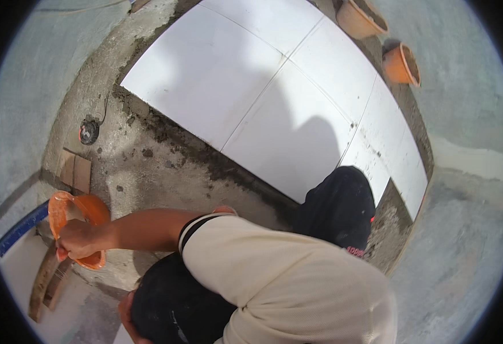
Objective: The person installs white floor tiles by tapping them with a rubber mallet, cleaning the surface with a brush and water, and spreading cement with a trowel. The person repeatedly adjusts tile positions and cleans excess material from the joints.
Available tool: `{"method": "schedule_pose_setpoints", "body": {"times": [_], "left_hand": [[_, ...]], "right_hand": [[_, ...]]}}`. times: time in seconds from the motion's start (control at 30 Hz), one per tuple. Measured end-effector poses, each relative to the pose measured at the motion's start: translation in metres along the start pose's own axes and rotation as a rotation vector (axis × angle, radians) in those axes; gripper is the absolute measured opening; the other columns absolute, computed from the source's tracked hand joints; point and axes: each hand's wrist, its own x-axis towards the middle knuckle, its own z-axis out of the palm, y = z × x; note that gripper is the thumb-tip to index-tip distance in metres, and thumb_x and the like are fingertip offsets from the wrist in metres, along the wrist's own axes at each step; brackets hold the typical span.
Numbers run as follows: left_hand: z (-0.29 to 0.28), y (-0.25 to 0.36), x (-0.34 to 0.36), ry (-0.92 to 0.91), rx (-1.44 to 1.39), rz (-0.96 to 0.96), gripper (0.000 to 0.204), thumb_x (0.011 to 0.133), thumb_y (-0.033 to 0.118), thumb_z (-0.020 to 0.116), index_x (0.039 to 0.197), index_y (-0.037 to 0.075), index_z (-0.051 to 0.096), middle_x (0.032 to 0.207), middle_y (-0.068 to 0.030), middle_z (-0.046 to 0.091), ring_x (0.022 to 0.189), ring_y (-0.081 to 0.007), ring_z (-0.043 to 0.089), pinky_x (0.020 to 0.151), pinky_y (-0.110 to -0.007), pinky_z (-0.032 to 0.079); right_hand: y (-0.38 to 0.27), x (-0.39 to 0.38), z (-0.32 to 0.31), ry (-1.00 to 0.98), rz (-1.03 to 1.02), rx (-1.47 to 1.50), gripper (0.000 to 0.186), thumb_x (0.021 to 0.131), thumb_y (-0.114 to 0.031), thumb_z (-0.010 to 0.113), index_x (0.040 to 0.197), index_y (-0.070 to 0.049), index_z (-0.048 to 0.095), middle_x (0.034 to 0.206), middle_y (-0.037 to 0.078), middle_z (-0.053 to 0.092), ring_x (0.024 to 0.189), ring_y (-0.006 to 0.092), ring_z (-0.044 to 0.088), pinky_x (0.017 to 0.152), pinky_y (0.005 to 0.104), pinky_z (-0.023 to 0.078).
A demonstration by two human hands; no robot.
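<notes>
My right hand (76, 241) reaches across to the left, fingers closed on an orange bucket (93, 209) that appears tilted. Thin pale streaks show below the fingers; I cannot tell what they are. Part of my left hand (129, 315) shows low beside my dark-clothed leg (177, 292), its fingers mostly hidden. Beside the bucket are a blue pipe-like object (20, 227), wooden pieces (40, 292) and two small brown boards (81, 172).
Large white tiles (205, 92) lie on rough mortar (159, 172) ahead and right of my other leg (334, 200). A tape measure (89, 131) lies at left. Two orange buckets (357, 22), (399, 64) stand beyond the tiles. Grey walls (458, 80) enclose the space.
</notes>
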Motion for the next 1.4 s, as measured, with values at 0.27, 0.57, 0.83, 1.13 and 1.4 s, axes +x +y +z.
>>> {"method": "schedule_pose_setpoints", "body": {"times": [0.27,0.57,0.83,1.13,1.4], "left_hand": [[0.014,0.008,0.006,0.010,0.056,0.028,0.093,0.094,0.073,0.041,0.137,-0.008,0.053,0.133,-0.0242,0.058,0.124,-0.0344,0.057,0.110,-0.048,0.041],[0.042,0.021,-0.005,0.014,0.130,0.105,0.092,0.094,0.073,0.041,0.138,-0.008,0.053,0.133,-0.0241,0.058,0.124,-0.0345,0.057,0.110,-0.048,0.041],[0.101,0.041,-0.030,-0.007,0.227,0.157,0.092,0.095,0.072,0.040,0.138,-0.007,0.053,0.133,-0.0240,0.058,0.124,-0.0346,0.056,0.110,-0.048,0.041],[0.161,0.071,-0.081,0.021,0.368,0.208,0.091,0.096,0.072,0.039,0.139,-0.007,0.053,0.133,-0.0239,0.059,0.124,-0.0346,0.056,0.110,-0.048,0.041],[0.191,0.085,-0.119,0.017,0.413,0.265,0.090,0.096,0.071,0.039,0.140,-0.007,0.052,0.134,-0.0238,0.059,0.125,-0.0347,0.056,0.109,-0.049,0.040]], "right_hand": [[-0.046,-0.017,-0.090,0.107,-0.163,0.139,0.002,0.085,-0.012,0.070,0.083,-0.011,0.069,0.077,0.010,0.069,0.072,0.0248,0.069,0.068,0.0408,0.055],[-0.119,-0.256,-0.540,0.334,0.385,-0.315,0.025,0.091,-0.021,0.079,0.113,-0.008,0.076,0.105,0.003,0.077,0.098,0.0124,0.070,0.088,0.0302,0.057],[-0.175,-0.518,-0.697,0.502,1.010,-0.751,0.034,0.092,-0.034,0.079,0.121,-0.017,0.075,0.116,0.002,0.073,0.107,0.0165,0.066,0.099,0.0348,0.051],[-0.158,-0.607,-0.692,0.488,0.948,-0.627,0.027,0.093,-0.024,0.076,0.117,-0.012,0.075,0.110,0.006,0.075,0.101,0.0171,0.066,0.094,0.0333,0.052],[-0.187,-0.682,-0.694,0.593,1.108,-0.637,0.027,0.092,-0.026,0.078,0.117,-0.016,0.076,0.108,0.003,0.074,0.089,0.0129,0.064,0.076,0.0303,0.056]]}}
